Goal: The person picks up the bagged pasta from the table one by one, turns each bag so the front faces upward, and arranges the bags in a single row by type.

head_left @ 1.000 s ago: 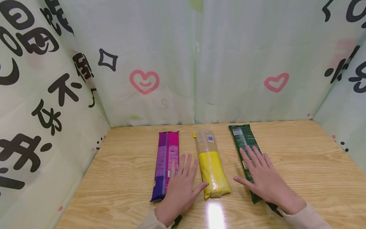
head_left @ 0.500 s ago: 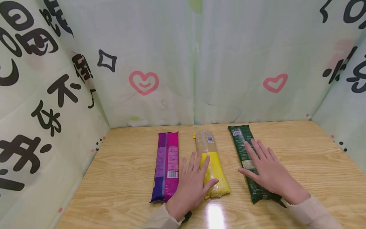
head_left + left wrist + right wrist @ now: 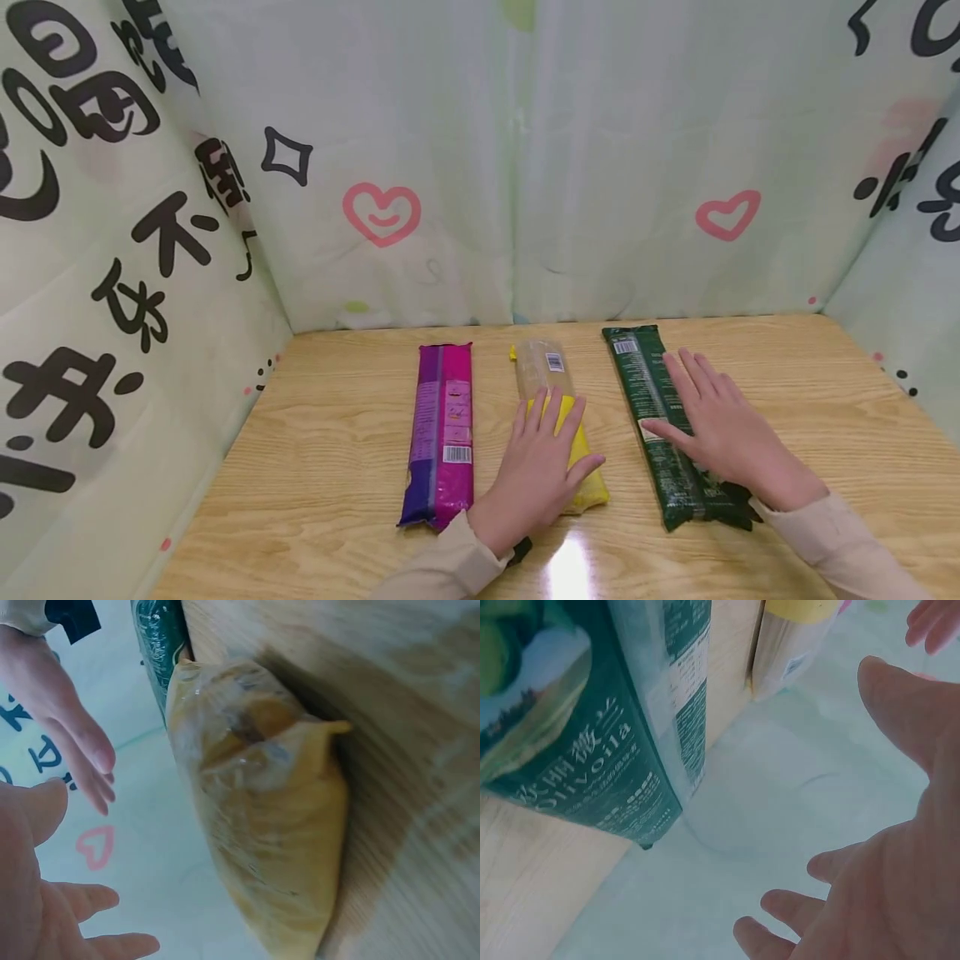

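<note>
In the head view my left hand (image 3: 536, 471) is held over the yellow pack with its fingers spread, covering part of it. That pack has a clear upper part (image 3: 543, 364); the left wrist view shows the crinkled yellow wrapper (image 3: 274, 817) apart from the hand. My right hand (image 3: 723, 429), fingers extended, hovers over the right side of a long dark green pack (image 3: 647, 400). In the right wrist view a gap separates the hand from the green pack (image 3: 641, 750), which is printed "Olivoilà". Neither hand holds anything.
A purple and pink pack (image 3: 450, 425) lies left of the yellow one, by the left forearm. All the packs lie on a wooden table (image 3: 322, 450). A pale printed curtain (image 3: 450, 283) stands behind and at both sides.
My left hand has moved right, from over the purple pack to over the yellow pack. My right hand has shifted right and slightly farther away, uncovering more of the green pack. The packs stay put.
</note>
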`<act>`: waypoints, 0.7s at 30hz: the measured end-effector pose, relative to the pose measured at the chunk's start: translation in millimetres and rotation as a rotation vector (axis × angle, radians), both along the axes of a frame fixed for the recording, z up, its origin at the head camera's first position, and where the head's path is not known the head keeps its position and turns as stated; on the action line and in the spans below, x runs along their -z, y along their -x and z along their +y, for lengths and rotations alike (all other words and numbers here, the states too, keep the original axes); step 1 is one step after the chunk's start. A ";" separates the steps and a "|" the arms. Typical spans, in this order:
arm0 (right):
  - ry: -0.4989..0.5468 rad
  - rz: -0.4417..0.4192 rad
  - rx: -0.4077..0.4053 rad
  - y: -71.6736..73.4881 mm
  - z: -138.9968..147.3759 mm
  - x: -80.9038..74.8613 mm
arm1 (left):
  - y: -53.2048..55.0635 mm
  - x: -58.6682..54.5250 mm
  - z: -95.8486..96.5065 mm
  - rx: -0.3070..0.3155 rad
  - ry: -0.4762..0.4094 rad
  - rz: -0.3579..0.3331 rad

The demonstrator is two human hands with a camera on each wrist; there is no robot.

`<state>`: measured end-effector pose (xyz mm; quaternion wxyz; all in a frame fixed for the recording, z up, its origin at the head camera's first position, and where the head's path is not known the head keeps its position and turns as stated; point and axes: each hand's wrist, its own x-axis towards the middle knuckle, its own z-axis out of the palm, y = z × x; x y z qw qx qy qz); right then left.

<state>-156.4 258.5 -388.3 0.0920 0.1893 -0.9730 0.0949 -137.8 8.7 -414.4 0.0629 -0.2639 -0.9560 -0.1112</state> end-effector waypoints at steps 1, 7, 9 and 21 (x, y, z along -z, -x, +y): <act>-0.004 0.002 0.001 1.4 0.6 0.1 | 0.8 -0.4 1.8 0.004 -0.001 0.008; -0.010 0.000 0.008 8.8 4.9 0.9 | 5.5 -1.1 11.9 0.015 -0.005 0.020; -0.010 0.005 0.012 12.1 6.7 1.8 | 7.2 -0.6 15.4 0.013 -0.002 0.011; -0.075 0.063 0.024 33.8 20.4 6.0 | 11.2 2.6 37.6 0.032 -0.082 -0.056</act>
